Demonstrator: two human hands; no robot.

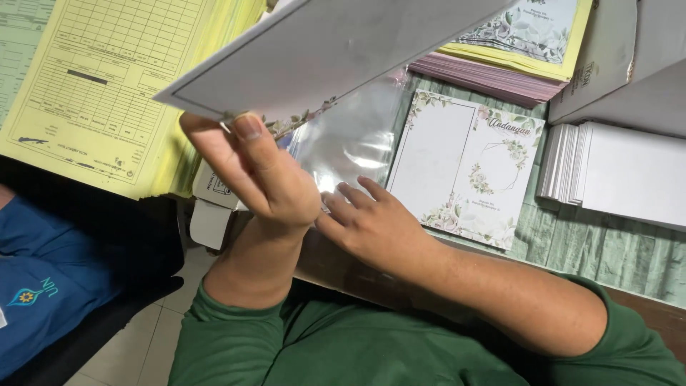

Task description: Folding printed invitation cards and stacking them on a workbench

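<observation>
Pinched between thumb and fingers of the left hand [268, 182] was the lower edge of a large white rectangular card with a thin grey border line [321, 50], raised and tilted above the desk so that its plain face was turned to the camera; a strip of floral print was just seen at the gripped edge. The thumb was laid flat on the near face of the card, and the remaining fingers were hidden behind it. The right hand [371, 221] was held open, palm down, its fingers spread and rested on a clear glossy plastic sleeve [350, 139] that was laid on the pale green wood-grain tabletop [600, 250], partly beneath the raised card; nothing was clasped by that hand. Just beside the sleeve, to the right, an open white invitation card with green and pink floral corners [464, 168] was laid flat. Further right, a stack of plain white envelopes [614, 175] was seen, and behind the invitation a pile of pink paper sheets [486, 78]. At the upper left, a thick pad of yellow printed forms [100, 86] was placed, well apart from the right hand. Both forearms were seen emerging from green sleeves [343, 343].
</observation>
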